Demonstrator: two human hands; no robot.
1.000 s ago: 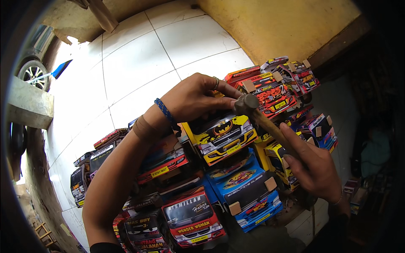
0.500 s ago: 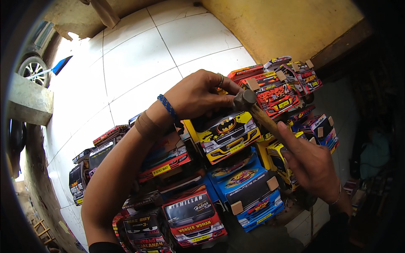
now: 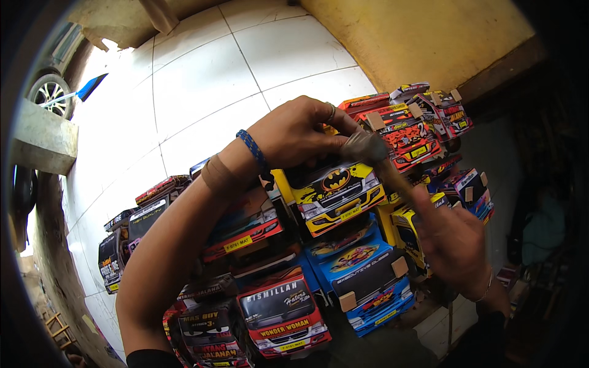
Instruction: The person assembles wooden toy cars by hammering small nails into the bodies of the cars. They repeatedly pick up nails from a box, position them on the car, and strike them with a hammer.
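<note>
My right hand (image 3: pixel 453 245) is wrapped round the wooden handle of a hammer (image 3: pixel 366 149), slightly smeared by motion. The metal head is beside the fingertips of my left hand (image 3: pixel 294 134). Those left fingers are pinched together over the top of a yellow and black toy truck (image 3: pixel 338 199); whatever sits between them is hidden. Below it stands a blue toy truck (image 3: pixel 368 279) with small wood blocks on its front. A red toy truck (image 3: pixel 283 313) is to the left of the blue one.
Several more painted toy trucks crowd around, including an orange one (image 3: pixel 402 138) at the far right and a black one (image 3: pixel 113 264) at the left. White floor tiles (image 3: pixel 202 73) stretch beyond, bordered by a yellow wall (image 3: pixel 423 37). A blue broom (image 3: pixel 92 87) lies near a car wheel (image 3: pixel 50 95).
The hammer head has shifted slightly right and blurred, with my right hand moving along with it. My left hand keeps its pinch. The whole view has shifted slightly.
</note>
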